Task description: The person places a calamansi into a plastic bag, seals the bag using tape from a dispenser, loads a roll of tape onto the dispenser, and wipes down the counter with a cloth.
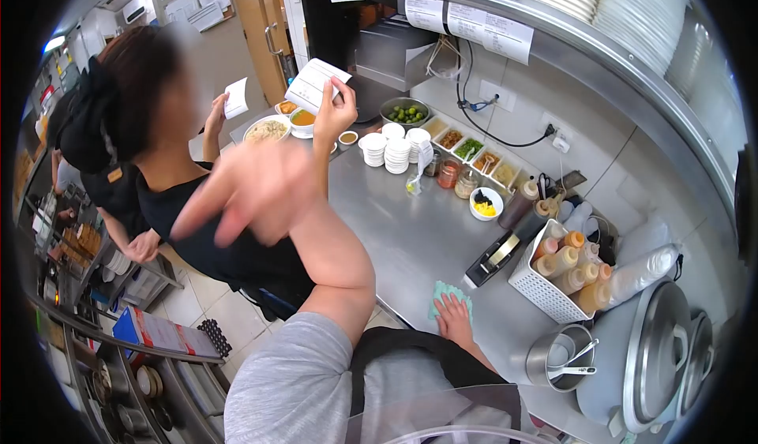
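My left hand [257, 187] is raised at centre left, blurred by motion, with a finger stretched out to the lower left and nothing visible in it. On the steel counter [359, 207], my right hand [454, 318] lies flat with fingers spread over a green cloth [440, 292]. Beyond my left hand stands a person in black [162, 136]. One hand of this co-worker [338, 106] holds a white printed slip [312, 85]; the other [214, 117] holds a second slip [236, 98].
Along the wall stand stacked white dishes [397, 154], topping containers [469, 149], a bowl [485, 204], a tape dispenser [493, 258], a bottle basket [545, 288], a metal pot [539, 365] and a large lidded pot [659, 349]. Bowls of food [267, 130] sit at the far end.
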A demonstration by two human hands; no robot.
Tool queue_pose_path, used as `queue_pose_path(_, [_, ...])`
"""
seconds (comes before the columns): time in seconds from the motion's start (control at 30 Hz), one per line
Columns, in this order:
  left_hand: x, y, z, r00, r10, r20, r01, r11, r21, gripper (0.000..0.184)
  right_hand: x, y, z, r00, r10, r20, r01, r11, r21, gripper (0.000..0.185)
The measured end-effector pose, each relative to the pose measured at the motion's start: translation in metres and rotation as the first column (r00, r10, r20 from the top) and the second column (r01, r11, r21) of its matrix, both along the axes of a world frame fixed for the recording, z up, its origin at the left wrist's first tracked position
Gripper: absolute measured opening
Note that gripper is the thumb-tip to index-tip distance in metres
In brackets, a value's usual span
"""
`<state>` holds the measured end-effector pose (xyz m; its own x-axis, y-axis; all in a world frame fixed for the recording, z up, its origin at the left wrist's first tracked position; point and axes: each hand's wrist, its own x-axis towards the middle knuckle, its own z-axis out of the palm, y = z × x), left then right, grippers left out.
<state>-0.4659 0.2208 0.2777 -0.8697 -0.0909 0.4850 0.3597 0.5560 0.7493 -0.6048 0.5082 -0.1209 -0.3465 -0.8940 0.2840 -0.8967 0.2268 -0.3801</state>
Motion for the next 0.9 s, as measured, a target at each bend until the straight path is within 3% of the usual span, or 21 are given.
queue_pose_path(0.1, [0.019,-0.007,0.004,0.962,0.137,-0.234,-0.148,0.989,-0.028,0.052,0.0,0.0,-0.001,1.0,-0.012,-0.011,0.012,1.0,0.019,0.043])
queue_pose_path(0.23, [0.025,-0.027,0.006,0.817,0.309,-0.487,-0.356,0.934,-0.005,0.053,0.0,-0.001,0.005,1.0,-0.02,-0.001,0.02,1.0,-0.017,0.042])
queue_pose_path(0.3, [0.019,-0.031,-0.001,0.823,0.321,-0.467,-0.397,0.915,-0.07,0.054,0.001,0.0,0.004,0.999,-0.026,-0.024,0.025,1.0,-0.015,0.043])
queue_pose_path(0.37, [0.012,-0.025,-0.011,0.891,0.327,-0.314,-0.4,0.893,-0.204,0.054,0.001,0.0,0.005,1.0,-0.024,-0.013,0.023,0.999,-0.029,0.043])
queue_pose_path(0.4, [0.007,-0.024,-0.018,0.927,0.344,-0.15,-0.375,0.864,-0.336,0.054,0.002,0.002,0.005,1.0,-0.022,-0.001,0.022,0.999,-0.042,0.043])
queue_pose_path(0.43, [0.006,-0.026,-0.024,0.931,0.332,-0.15,-0.364,0.869,-0.334,0.054,0.002,0.002,0.005,0.999,-0.035,-0.001,0.034,0.999,-0.04,0.043])
queue_pose_path(0.5, [0.006,-0.033,-0.034,0.923,0.384,0.034,-0.384,0.923,-0.003,0.055,0.001,0.002,0.003,1.0,-0.022,-0.018,0.022,1.0,-0.018,0.041])
queue_pose_path(0.53, [0.004,-0.033,-0.038,0.819,0.561,-0.12,-0.572,0.814,-0.099,0.053,0.002,0.002,0.003,0.999,-0.033,-0.018,0.032,0.999,-0.019,0.041])
queue_pose_path(0.7, [0.015,-0.044,-0.041,0.896,0.441,0.052,-0.444,0.889,0.116,0.051,0.002,-0.001,0.005,0.999,-0.029,-0.045,0.027,0.999,-0.033,0.039])
queue_pose_path(0.77, [0.015,-0.045,-0.043,0.878,0.462,-0.124,-0.44,0.882,0.171,0.046,0.003,-0.001,0.006,0.999,-0.033,-0.042,0.032,0.999,-0.036,0.039])
queue_pose_path(0.8, [0.015,-0.042,-0.042,0.88,0.459,-0.123,-0.436,0.883,0.173,0.046,0.004,0.0,0.006,0.998,-0.039,-0.038,0.038,0.999,-0.037,0.039])
queue_pose_path(0.87, [0.016,-0.03,-0.036,0.648,0.634,-0.422,-0.489,0.771,0.407,0.044,0.004,0.001,0.007,0.999,-0.037,-0.034,0.036,0.999,-0.031,0.039])
queue_pose_path(0.9, [0.016,-0.022,-0.032,0.514,0.662,-0.545,-0.432,0.749,0.502,0.045,0.004,0.001,0.007,0.999,-0.03,-0.03,0.03,0.999,-0.029,0.04])
